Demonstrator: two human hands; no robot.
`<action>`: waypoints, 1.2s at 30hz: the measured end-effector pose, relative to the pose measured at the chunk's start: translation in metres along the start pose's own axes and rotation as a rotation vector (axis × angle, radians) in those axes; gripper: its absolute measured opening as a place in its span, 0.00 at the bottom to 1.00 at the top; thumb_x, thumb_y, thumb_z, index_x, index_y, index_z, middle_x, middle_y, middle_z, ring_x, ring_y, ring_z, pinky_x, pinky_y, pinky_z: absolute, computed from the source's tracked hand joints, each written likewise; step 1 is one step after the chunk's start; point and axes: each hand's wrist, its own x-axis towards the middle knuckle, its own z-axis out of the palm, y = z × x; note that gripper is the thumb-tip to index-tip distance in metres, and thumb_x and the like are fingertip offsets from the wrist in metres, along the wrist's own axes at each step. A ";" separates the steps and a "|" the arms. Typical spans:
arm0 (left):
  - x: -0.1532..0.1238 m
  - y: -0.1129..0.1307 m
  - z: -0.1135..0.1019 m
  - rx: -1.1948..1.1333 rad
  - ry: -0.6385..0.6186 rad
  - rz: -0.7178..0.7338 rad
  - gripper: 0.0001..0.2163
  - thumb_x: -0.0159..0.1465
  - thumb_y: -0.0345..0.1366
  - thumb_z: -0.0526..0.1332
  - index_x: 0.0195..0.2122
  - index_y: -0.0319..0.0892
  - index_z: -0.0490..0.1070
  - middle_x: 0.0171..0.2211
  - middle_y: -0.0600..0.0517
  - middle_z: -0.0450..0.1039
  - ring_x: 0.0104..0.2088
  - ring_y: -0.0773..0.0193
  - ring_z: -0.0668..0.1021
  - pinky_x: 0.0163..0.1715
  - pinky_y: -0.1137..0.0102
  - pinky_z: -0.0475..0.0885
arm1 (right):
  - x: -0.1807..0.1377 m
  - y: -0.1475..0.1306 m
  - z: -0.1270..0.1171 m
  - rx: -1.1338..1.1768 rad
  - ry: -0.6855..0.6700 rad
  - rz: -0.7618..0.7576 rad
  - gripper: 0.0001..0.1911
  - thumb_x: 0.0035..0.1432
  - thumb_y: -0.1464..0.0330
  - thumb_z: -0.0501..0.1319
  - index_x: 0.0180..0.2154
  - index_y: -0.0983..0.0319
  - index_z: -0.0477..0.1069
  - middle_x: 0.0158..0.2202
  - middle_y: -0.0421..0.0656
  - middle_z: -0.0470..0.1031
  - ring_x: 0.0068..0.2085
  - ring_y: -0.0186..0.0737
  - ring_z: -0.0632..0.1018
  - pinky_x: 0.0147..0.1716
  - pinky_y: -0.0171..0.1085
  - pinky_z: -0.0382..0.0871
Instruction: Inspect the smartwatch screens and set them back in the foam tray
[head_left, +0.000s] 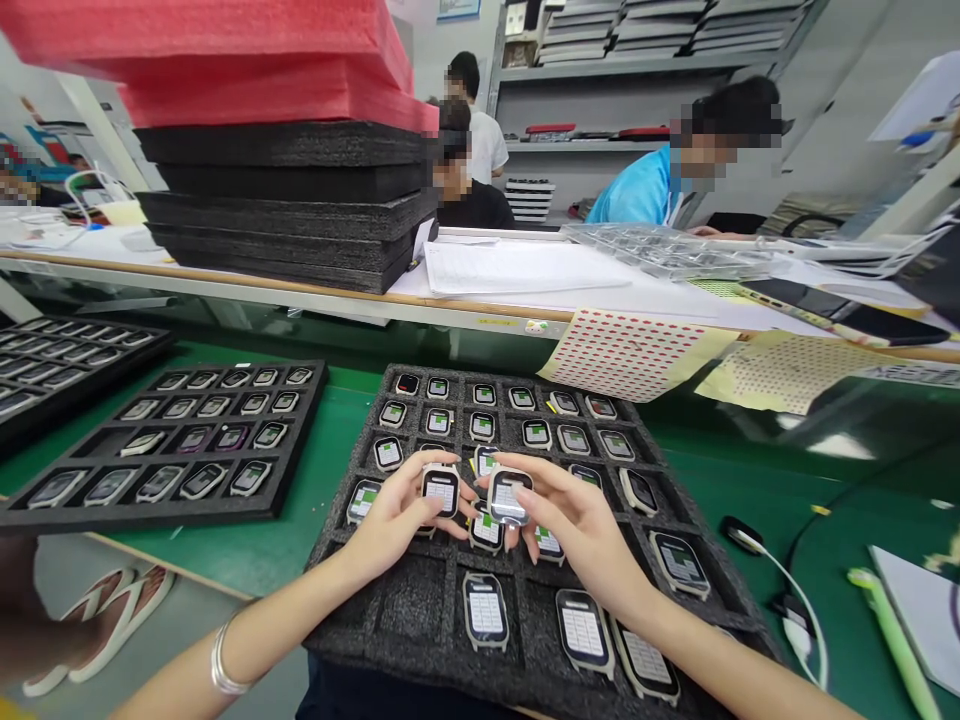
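Observation:
My left hand is closed around a smartwatch body whose lit screen shows a white grid, the thumb lying on its face. Beside it, my right hand grips a second smartwatch, also lit, with the thumb on its screen. Both watches are held above a black foam tray with square pockets. Many of its pockets hold similar strapless watches, several with green and white screens. Near the front, a watch with a white grid lies in its pocket. My hands hide part of the middle rows.
Another foam tray of watches lies to the left on the green table. A stack of black foam trays stands on the shelf ahead. At the right are a charging cable and a green pen. Several people sit or stand beyond.

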 end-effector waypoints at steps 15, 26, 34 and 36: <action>-0.001 -0.001 -0.001 -0.002 0.024 -0.009 0.13 0.62 0.31 0.56 0.48 0.42 0.63 0.43 0.44 0.71 0.41 0.55 0.76 0.36 0.61 0.76 | -0.003 0.008 0.000 -0.017 -0.016 0.016 0.16 0.58 0.64 0.62 0.48 0.61 0.69 0.34 0.45 0.75 0.20 0.33 0.74 0.15 0.29 0.63; -0.001 0.004 0.005 -0.057 0.037 -0.080 0.19 0.56 0.24 0.55 0.50 0.43 0.61 0.39 0.47 0.70 0.40 0.58 0.74 0.37 0.61 0.74 | -0.006 0.002 0.000 0.058 -0.076 -0.035 0.19 0.59 0.67 0.61 0.52 0.61 0.67 0.38 0.47 0.76 0.23 0.34 0.76 0.16 0.28 0.67; -0.003 0.002 0.005 -0.066 0.017 -0.079 0.16 0.59 0.29 0.59 0.49 0.44 0.63 0.39 0.49 0.71 0.37 0.60 0.75 0.36 0.65 0.74 | -0.020 -0.030 0.015 0.199 -0.203 -0.056 0.20 0.58 0.68 0.64 0.52 0.56 0.66 0.38 0.45 0.75 0.26 0.35 0.78 0.18 0.27 0.70; -0.003 0.003 0.005 -0.061 0.022 -0.066 0.14 0.60 0.32 0.60 0.48 0.44 0.64 0.38 0.48 0.72 0.36 0.60 0.76 0.35 0.67 0.73 | -0.039 -0.046 0.018 0.260 -0.349 -0.049 0.29 0.56 0.68 0.67 0.56 0.50 0.60 0.45 0.46 0.73 0.33 0.39 0.79 0.27 0.33 0.75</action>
